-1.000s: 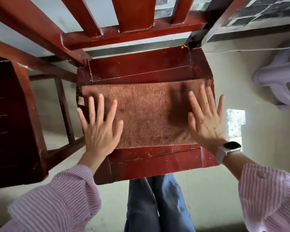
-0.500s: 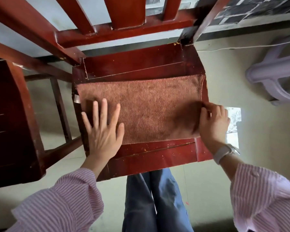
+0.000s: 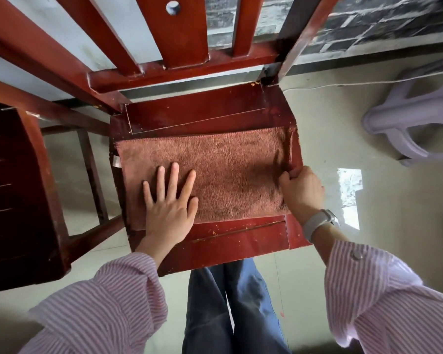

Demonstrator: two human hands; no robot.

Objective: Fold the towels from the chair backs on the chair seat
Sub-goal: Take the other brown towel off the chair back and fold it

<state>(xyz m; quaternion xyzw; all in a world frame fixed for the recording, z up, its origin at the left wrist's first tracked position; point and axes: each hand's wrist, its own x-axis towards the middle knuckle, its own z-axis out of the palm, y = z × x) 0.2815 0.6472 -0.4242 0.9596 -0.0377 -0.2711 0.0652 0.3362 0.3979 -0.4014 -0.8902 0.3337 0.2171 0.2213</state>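
Note:
A brown towel [image 3: 223,169] lies folded into a wide rectangle on the red wooden chair seat [image 3: 238,238]. My left hand [image 3: 170,200] presses flat on the towel's left part, fingers straight and spread. My right hand [image 3: 301,190] grips the towel's right edge with curled fingers, at the seat's right rim. A watch sits on that wrist. The towel's right edge is slightly lifted and creased by the grip.
The chair's slatted back [image 3: 179,34] rises just behind the seat. A second dark red chair [image 3: 18,195] stands close on the left. A pale purple plastic stool [image 3: 417,123] stands on the floor at the right. My legs in jeans [image 3: 230,302] are below the seat.
My right hand went from lying flat on the towel to curling round its right edge at the seat's rim. My left hand slid a little right on the towel, still flat.

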